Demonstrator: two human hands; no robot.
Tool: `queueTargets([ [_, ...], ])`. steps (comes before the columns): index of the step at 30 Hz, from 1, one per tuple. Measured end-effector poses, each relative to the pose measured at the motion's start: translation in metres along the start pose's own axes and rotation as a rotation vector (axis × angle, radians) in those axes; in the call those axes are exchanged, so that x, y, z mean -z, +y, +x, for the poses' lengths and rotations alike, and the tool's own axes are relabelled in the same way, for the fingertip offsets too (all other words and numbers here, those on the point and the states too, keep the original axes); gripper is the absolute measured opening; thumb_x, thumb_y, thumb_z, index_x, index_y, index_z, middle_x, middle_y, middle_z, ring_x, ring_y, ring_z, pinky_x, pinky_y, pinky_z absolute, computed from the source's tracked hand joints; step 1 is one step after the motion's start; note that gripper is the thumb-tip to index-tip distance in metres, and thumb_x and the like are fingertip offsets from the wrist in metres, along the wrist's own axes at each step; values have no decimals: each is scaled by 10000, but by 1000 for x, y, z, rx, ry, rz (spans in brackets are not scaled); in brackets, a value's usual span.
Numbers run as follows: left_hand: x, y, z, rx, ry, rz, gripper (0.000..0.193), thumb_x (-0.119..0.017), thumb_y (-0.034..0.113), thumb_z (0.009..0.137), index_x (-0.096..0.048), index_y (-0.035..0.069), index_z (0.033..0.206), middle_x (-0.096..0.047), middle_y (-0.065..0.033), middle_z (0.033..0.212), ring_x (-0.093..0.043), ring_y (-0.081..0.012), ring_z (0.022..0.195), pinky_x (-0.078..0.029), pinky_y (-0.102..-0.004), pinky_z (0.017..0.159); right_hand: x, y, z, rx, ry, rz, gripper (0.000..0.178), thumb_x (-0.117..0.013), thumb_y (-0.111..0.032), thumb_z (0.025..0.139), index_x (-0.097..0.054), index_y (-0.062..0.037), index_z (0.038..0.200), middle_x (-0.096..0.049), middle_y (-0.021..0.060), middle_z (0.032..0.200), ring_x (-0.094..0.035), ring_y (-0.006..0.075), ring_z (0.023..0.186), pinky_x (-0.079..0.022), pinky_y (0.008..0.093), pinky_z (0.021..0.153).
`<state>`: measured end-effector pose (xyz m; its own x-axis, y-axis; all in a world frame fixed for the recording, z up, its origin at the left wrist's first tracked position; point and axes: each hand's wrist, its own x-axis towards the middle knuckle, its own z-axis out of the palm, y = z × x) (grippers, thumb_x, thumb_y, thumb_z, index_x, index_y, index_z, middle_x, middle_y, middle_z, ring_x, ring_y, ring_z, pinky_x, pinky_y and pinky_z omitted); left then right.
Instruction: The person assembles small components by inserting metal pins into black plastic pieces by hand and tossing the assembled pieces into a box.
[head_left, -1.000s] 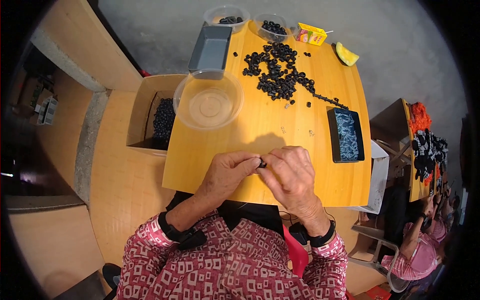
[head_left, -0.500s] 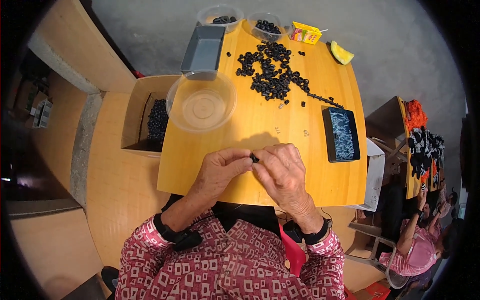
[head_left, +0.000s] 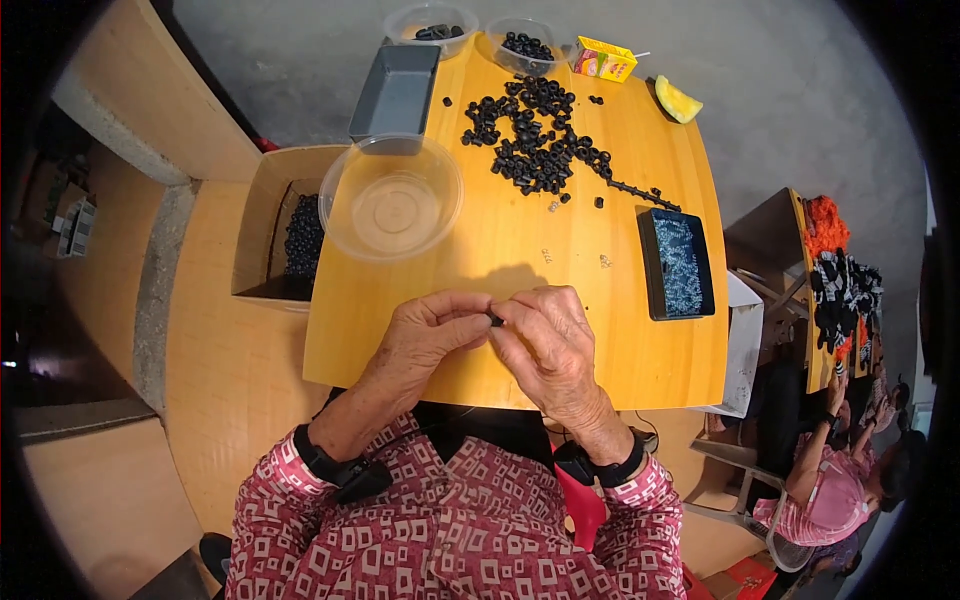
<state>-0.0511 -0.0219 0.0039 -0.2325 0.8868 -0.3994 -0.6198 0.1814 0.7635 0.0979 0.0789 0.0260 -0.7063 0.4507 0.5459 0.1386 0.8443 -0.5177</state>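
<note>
Two hands are being used: the left hand (head_left: 425, 335) and right hand (head_left: 545, 340) are meeting above the table (head_left: 480, 260) near edge, fingers clamped together on one small black part (head_left: 496, 319). Slipping is being risked by so slight a pinch. Three clear bowls, two dark trays, one loose black pile are being counted.

Small assembly workshop, parts pile (head_left: 535, 140), sorting trays (head_left: 677, 262), co-worker (head_left: 835, 480)

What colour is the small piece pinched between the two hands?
Black, seen in the head view: the small piece sits between the fingertips of both hands.
</note>
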Motion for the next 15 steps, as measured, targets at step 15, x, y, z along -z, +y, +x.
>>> queueTargets([
  [15, 11, 1, 5, 10, -97, -90, 172, -674, 32, 913, -643, 28, 1082, -678, -58, 1010, -687, -161, 950, -567, -253, 866, 71, 62, 54, -361, 50, -1, 164, -678, -46, 861, -691, 36, 1002, -682, 134, 907, -673, 216, 819, -528, 299, 746],
])
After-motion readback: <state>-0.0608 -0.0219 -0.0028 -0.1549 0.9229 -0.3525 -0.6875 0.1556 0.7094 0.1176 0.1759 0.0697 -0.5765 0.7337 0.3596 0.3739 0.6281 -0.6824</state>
